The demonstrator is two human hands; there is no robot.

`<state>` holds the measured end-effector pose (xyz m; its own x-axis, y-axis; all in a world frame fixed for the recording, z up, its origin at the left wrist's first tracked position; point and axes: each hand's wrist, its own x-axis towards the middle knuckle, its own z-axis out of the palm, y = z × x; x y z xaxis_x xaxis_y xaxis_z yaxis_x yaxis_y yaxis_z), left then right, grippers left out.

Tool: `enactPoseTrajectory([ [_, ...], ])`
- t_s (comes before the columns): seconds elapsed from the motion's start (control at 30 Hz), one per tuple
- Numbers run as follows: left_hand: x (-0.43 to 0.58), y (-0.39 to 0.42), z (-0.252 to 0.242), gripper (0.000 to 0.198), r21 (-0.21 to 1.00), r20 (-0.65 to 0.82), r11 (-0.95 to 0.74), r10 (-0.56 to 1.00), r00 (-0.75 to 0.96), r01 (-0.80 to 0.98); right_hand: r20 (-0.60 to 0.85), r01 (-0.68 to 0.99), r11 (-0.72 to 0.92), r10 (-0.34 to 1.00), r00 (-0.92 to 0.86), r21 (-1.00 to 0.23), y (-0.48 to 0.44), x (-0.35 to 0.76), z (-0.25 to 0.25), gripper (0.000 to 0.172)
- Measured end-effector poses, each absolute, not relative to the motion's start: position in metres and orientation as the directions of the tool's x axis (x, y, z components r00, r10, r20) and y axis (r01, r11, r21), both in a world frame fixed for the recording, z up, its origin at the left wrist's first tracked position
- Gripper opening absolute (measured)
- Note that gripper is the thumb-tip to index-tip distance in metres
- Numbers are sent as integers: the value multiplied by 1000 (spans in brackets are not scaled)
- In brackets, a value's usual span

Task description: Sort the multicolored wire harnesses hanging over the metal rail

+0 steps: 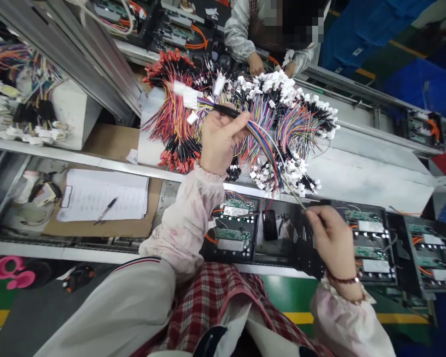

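Note:
My left hand [223, 136] is closed around the black-sleeved part of a wire harness [262, 141]. White connectors [191, 96] stick out to the left of that hand, blurred by motion. From the grip, multicoloured wires curve down to the right. My right hand [330, 237] pinches the end of a light-coloured wire [295, 196] that runs down from the bundle. Behind and beneath my left hand lie many more harnesses, some with red connectors [178, 161], others with white connectors [278, 84].
Below the shelf stand black trays with green circuit boards [234, 238], and a phone [270, 224] lies between them. At left is a clipboard with papers [104, 196] and a pen [106, 210]. Across the bench, a co-worker's hands [256, 64] are near the harness pile.

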<state>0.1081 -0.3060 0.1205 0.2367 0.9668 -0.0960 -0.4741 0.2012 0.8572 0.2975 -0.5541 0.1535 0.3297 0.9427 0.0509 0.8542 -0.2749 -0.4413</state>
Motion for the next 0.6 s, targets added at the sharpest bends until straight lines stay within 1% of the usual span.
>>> enactPoseTrajectory([
  [0.07,115,-308,121,32,864,-79,196,962,260,-464,-5,851,-293,946,324,-436,-565,306,152,27],
  [0.13,126,-322,126,40,884,-58,198,946,320,-424,37,859,-295,939,341,-418,-559,309,156,30],
  [0.17,132,-331,129,42,896,-44,199,930,366,-397,93,854,-289,928,361,-433,-551,307,159,37],
  [0.2,139,-342,133,44,905,-28,201,908,419,-374,150,839,-278,911,385,-468,-541,303,162,48],
  [0.27,149,-361,138,42,918,-6,213,850,528,-333,218,777,-198,892,395,-598,-520,290,164,65],
  [0.3,152,-367,139,39,924,1,213,830,558,-318,191,741,-170,907,376,-650,-512,282,163,63],
  [0.33,153,-371,138,36,927,17,197,829,560,-320,154,700,-158,920,361,-696,-507,274,159,51],
  [0.37,153,-370,137,34,925,46,166,843,536,-341,80,644,-171,937,341,-746,-507,268,154,40],
  [0.4,152,-367,135,32,919,87,123,864,496,-375,3,593,-199,947,322,-780,-510,264,148,35],
  [0.43,152,-361,133,32,909,142,62,883,447,-411,-49,572,-221,953,300,-790,-514,263,141,37],
  [0.47,152,-353,131,32,904,197,-5,893,404,-428,-74,583,-235,955,286,-778,-519,267,135,39],
  [0.5,154,-344,128,32,905,241,-65,893,380,-420,-70,617,-239,956,285,-750,-521,275,130,40],
  [0.57,168,-327,124,26,928,275,-140,881,385,-344,11,721,-232,949,315,-653,-512,306,126,41],
  [0.6,180,-319,122,22,942,276,-164,876,395,-294,48,745,-239,939,341,-622,-498,327,128,41],
])
